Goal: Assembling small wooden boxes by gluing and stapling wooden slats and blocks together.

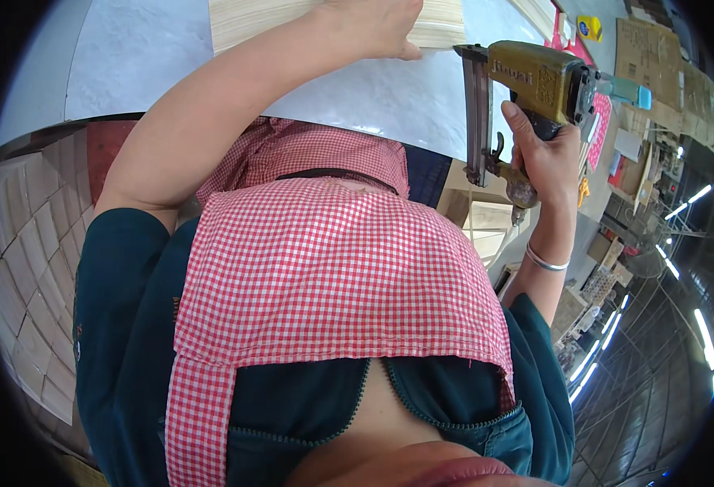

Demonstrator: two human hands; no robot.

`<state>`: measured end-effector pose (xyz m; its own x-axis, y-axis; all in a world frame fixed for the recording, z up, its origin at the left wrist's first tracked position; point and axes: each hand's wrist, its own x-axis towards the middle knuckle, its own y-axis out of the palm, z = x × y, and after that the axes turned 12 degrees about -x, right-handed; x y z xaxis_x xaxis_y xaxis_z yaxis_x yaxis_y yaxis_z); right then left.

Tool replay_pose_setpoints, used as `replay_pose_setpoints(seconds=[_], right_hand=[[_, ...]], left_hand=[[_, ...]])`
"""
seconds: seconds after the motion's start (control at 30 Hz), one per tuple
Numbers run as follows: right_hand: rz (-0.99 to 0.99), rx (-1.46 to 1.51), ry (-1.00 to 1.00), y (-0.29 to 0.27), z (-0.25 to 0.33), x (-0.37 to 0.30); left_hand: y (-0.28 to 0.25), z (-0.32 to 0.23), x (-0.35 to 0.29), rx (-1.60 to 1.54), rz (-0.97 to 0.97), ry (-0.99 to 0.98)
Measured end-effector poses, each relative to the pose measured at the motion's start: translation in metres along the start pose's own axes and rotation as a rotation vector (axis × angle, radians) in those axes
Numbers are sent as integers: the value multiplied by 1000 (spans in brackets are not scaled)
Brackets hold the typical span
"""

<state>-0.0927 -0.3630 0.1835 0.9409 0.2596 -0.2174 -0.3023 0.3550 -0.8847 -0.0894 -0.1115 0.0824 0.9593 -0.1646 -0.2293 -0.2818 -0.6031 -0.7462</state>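
Observation:
My right hand (545, 154) is wrapped round the handle of a pneumatic nail gun (535, 77) with a dark gold body. The gun's long dark magazine stands upright on its left side, and its nose is near the right end of a pale wooden board (259, 20). On that board rests my left hand (373, 26), cut off in part by the top edge of the view. Its thumb is stretched apart from the other fingers, by the board's near edge.
A pale, marbled worktop (373, 101) carries the board. Stacked wooden pieces (32, 260) stand at the left. Below the worktop on the right are wooden boxes (487, 215). A yellow container (590, 28) and a cardboard box (647, 61) lie farther off at the right.

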Motion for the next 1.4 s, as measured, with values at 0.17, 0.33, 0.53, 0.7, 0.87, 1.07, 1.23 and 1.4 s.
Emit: replay_pose_setpoints(seconds=[0.17,0.33,0.53,0.7,0.87,1.07,1.23,1.4], right_hand=[[13,2,-8,0,-4,0],[-62,71,41,-2,-13,-9],[-49,131,-30,-4,-5,-11],[-34,121,-82,-1,4,-13],[-6,68,-102,-2,3,-7],[27,20,-95,-3,5,-2],[55,60,-40,-3,9,-5],[57,96,-8,-1,7,-5]], left_hand=[[1,6,-10,-125,32,-26],[-44,26,-85,-159,155,-334],[-31,38,-102,-57,-44,-336],[-24,14,-73,-132,-44,-363],[-26,6,-68,-150,-26,-367],[-31,-1,-70,-142,6,-373],[-29,0,-71,-170,-3,-379],[-34,1,-74,-188,35,-392]])
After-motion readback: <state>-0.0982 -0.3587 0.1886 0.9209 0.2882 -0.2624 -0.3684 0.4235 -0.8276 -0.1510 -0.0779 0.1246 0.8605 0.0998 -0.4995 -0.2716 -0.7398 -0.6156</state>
